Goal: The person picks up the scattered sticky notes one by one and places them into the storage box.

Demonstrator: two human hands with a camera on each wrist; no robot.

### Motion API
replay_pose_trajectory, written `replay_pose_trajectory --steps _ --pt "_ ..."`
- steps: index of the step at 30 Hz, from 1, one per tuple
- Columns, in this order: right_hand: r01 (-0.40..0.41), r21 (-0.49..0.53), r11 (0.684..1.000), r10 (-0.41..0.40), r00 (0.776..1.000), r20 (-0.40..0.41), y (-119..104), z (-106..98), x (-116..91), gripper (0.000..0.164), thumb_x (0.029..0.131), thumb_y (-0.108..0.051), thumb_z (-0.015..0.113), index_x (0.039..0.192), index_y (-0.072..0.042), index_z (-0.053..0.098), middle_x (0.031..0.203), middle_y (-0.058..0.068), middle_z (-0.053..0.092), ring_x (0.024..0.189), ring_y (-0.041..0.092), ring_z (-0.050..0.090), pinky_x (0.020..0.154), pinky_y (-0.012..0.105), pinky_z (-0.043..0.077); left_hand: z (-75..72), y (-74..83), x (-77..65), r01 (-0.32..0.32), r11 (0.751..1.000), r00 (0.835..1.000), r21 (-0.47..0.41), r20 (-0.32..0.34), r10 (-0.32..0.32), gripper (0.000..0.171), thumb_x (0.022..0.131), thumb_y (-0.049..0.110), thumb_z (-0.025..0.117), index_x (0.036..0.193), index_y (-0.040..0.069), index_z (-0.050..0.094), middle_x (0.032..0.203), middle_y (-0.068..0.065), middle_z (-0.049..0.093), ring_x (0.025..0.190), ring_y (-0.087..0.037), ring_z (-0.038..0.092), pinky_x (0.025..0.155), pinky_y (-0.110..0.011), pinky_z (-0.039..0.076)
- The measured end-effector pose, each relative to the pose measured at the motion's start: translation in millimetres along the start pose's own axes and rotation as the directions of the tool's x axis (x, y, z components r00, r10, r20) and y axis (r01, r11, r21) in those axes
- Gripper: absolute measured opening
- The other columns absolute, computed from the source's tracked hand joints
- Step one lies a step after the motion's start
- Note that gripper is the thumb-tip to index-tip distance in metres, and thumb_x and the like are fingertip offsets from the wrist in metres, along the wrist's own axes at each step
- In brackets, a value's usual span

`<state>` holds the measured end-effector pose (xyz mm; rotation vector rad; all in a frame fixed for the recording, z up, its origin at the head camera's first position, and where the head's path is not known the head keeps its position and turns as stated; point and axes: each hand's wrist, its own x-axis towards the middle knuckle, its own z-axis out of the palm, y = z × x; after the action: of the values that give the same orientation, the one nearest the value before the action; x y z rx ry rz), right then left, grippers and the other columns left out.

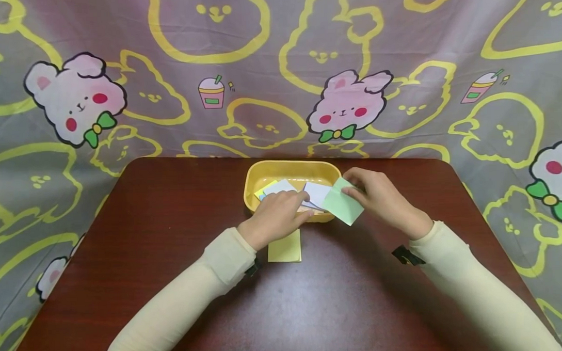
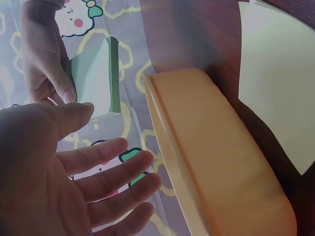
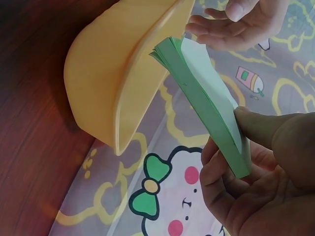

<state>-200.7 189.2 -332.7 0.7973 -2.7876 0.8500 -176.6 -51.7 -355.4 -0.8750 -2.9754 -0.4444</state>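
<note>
A green sticky note pad point(image 1: 344, 201) is pinched between the thumb and fingers of my right hand point(image 1: 376, 193), over the right front rim of a yellow plastic basin point(image 1: 292, 167). In the right wrist view the pad point(image 3: 206, 103) shows its thick stack of sheets edge-on. My left hand point(image 1: 278, 217) hovers over the basin's front rim. Its fingers point(image 2: 118, 187) are spread and slightly bent, with nothing between them. Inside the basin lie white paper pads point(image 1: 318, 192) and a yellow one, partly hidden by my left hand.
On the dark brown table point(image 1: 180, 225), a yellow sticky note pad point(image 1: 284, 247) lies just in front of the basin. A patterned cloth point(image 1: 260, 109) hangs behind the table and along its sides.
</note>
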Motion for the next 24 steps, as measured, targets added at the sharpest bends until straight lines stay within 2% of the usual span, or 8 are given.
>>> replay_pose_trajectory --steps 8,15,24 --pt "-0.013 -0.005 1.000 0.013 1.000 0.003 1.1 1.5 3.0 0.020 0.086 -0.018 0.065 0.102 -0.005 0.064 0.087 0.004 0.065 0.073 0.016 0.056 0.061 0.034 0.047 0.3 -2.3 1.5 0.007 1.000 1.000 0.005 -0.020 -0.007 0.042 0.092 0.045 0.051 0.119 0.015 0.062 0.099 0.000 0.067 0.086 -0.015 0.061 0.067 -0.034 0.047" --pt "-0.040 -0.006 0.999 0.040 0.999 0.017 2.5 2.3 4.0 0.022 0.087 -0.018 0.064 0.103 -0.004 0.064 0.088 0.006 0.066 0.074 0.018 0.056 0.061 0.034 0.047 4.1 -5.4 2.7 -0.003 0.999 0.998 0.035 -0.065 0.006 0.035 0.090 0.042 0.056 0.110 0.014 0.064 0.086 0.000 0.064 0.075 -0.016 0.059 0.058 -0.034 0.044" --pt "-0.047 -0.002 0.999 0.047 0.999 0.012 4.5 3.3 5.1 0.021 0.087 -0.018 0.064 0.103 -0.004 0.064 0.088 0.006 0.066 0.073 0.018 0.057 0.061 0.033 0.047 2.6 -7.5 3.8 0.000 0.999 0.998 0.045 -0.062 0.003 0.040 0.091 0.042 0.055 0.116 0.013 0.063 0.094 -0.001 0.067 0.082 -0.017 0.062 0.063 -0.034 0.047"
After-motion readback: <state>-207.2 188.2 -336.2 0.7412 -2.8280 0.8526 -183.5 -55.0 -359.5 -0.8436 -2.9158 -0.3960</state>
